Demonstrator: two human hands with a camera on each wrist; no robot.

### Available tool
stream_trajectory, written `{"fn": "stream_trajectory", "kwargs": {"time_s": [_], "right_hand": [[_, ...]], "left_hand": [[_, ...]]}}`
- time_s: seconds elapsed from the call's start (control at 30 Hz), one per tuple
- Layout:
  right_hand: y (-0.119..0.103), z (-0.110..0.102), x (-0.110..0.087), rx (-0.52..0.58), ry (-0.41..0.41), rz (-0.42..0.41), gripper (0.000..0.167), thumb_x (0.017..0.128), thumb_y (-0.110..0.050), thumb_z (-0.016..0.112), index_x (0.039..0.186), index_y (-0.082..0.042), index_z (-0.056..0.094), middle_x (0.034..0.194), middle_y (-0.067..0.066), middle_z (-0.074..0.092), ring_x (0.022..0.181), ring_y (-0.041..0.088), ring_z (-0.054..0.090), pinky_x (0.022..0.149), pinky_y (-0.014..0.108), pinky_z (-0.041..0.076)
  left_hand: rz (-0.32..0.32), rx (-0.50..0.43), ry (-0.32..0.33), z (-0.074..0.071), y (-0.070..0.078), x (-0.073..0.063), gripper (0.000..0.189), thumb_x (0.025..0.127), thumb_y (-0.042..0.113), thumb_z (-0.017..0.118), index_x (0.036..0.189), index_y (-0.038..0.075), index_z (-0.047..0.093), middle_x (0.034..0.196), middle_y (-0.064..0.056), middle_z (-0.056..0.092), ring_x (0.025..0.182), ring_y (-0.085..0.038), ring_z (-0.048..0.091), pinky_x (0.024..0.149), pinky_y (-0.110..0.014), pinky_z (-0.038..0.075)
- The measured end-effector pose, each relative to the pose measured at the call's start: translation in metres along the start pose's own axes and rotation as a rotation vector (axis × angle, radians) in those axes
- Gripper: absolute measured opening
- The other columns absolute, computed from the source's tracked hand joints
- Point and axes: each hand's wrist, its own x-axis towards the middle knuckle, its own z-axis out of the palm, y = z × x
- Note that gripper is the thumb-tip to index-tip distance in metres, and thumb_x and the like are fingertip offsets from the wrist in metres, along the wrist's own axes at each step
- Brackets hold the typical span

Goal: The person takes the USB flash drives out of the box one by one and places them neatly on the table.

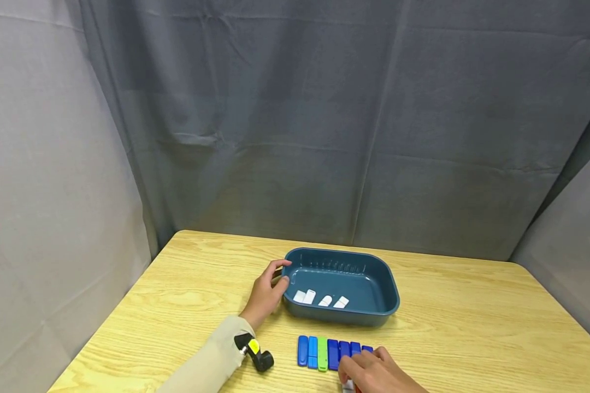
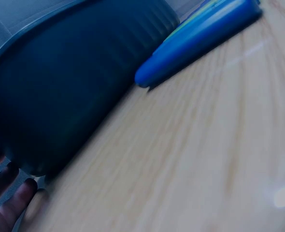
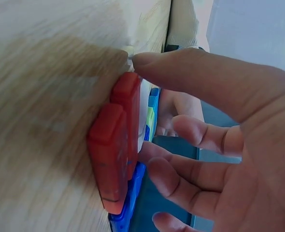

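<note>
At the left end of a dark blue plastic basin [image 1: 341, 316], my left hand [image 1: 267, 292] holds the rim, with thumb and index fingertips over its edge. The left wrist view catches its fingertips [image 2: 21, 193] close by the basin's outer wall. Several small white sticks [image 1: 309, 296] lie inside along the near wall. My right hand [image 1: 371, 371] is at the near side of the table, pinching a white stick [image 3: 143, 108], shaped like a capped USB stick, between thumb and fingers. Two red sticks [image 3: 107, 159] stand right beside it; the hand partly covers them in the head view.
Between the basin and my right hand runs a row of similar sticks: several blue ones [image 1: 302, 350] and a green one [image 1: 322, 353]. The wooden table [image 1: 472, 327] ends at a grey curtain [image 1: 295, 136]. A black wrist camera [image 1: 260, 357] sits on the left sleeve.
</note>
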Motion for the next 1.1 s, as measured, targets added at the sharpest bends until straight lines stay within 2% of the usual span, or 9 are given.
{"fn": "stream_trajectory", "kwargs": {"time_s": [0.27,0.47,0.53,0.7,0.9,1.0,1.1], "right_hand": [[0.0,0.0,0.0,-0.003,0.003,-0.002,0.04,0.081,-0.069,0.058,0.096,-0.032,0.054,0.085,-0.019,0.05,0.08,0.003,0.046,0.072,0.037,0.038],[0.0,0.0,-0.001,0.001,0.001,-0.003,0.039,0.081,-0.068,0.057,0.096,-0.033,0.054,0.086,-0.02,0.05,0.08,0.003,0.046,0.073,0.038,0.039],[0.0,0.0,-0.001,0.002,0.002,0.0,0.037,0.082,-0.067,0.059,0.096,-0.032,0.054,0.086,-0.02,0.05,0.08,0.003,0.046,0.073,0.038,0.039],[0.0,0.0,-0.001,0.006,0.001,0.003,0.035,0.082,-0.064,0.06,0.096,-0.032,0.054,0.086,-0.02,0.05,0.08,0.003,0.047,0.074,0.04,0.04],[0.001,-0.002,-0.001,-0.003,-0.008,0.0,0.04,0.082,-0.069,0.057,0.097,-0.032,0.055,0.086,-0.019,0.05,0.08,0.003,0.047,0.077,0.041,0.041],[0.0,-0.004,-0.002,-0.001,0.001,-0.007,0.041,0.081,-0.07,0.056,0.097,-0.032,0.055,0.086,-0.02,0.05,0.08,0.003,0.047,0.077,0.04,0.042],[-0.001,-0.009,-0.002,0.02,0.013,-0.015,0.042,0.08,-0.07,0.057,0.097,-0.032,0.055,0.088,-0.021,0.051,0.082,0.002,0.047,0.077,0.039,0.041]], "left_hand": [[-0.001,-0.004,0.002,0.0,-0.003,0.001,0.034,0.095,0.009,0.052,0.129,0.005,0.053,0.14,-0.016,0.049,0.127,-0.041,0.047,0.103,-0.049,0.042],[-0.005,0.0,0.018,0.007,-0.039,0.012,0.035,0.095,0.009,0.052,0.13,0.011,0.054,0.141,-0.01,0.049,0.127,-0.037,0.049,0.103,-0.05,0.042],[-0.002,0.009,0.025,0.008,-0.044,0.013,0.035,0.095,0.011,0.053,0.13,0.014,0.054,0.14,-0.007,0.05,0.127,-0.034,0.049,0.103,-0.048,0.043],[-0.012,0.023,0.024,0.008,-0.045,0.014,0.034,0.096,0.013,0.053,0.13,0.015,0.054,0.14,-0.003,0.05,0.126,-0.029,0.05,0.103,-0.045,0.043],[-0.019,0.014,0.025,0.008,-0.042,0.013,0.034,0.095,0.011,0.053,0.129,0.015,0.055,0.14,-0.006,0.051,0.126,-0.032,0.05,0.103,-0.047,0.043],[-0.016,0.001,0.022,0.007,-0.034,0.01,0.035,0.095,0.008,0.053,0.129,0.011,0.054,0.14,-0.011,0.05,0.126,-0.037,0.049,0.103,-0.05,0.042],[-0.007,-0.004,0.011,0.004,-0.017,0.006,0.035,0.095,0.007,0.052,0.129,0.006,0.053,0.141,-0.016,0.048,0.127,-0.042,0.047,0.103,-0.052,0.041]]}}
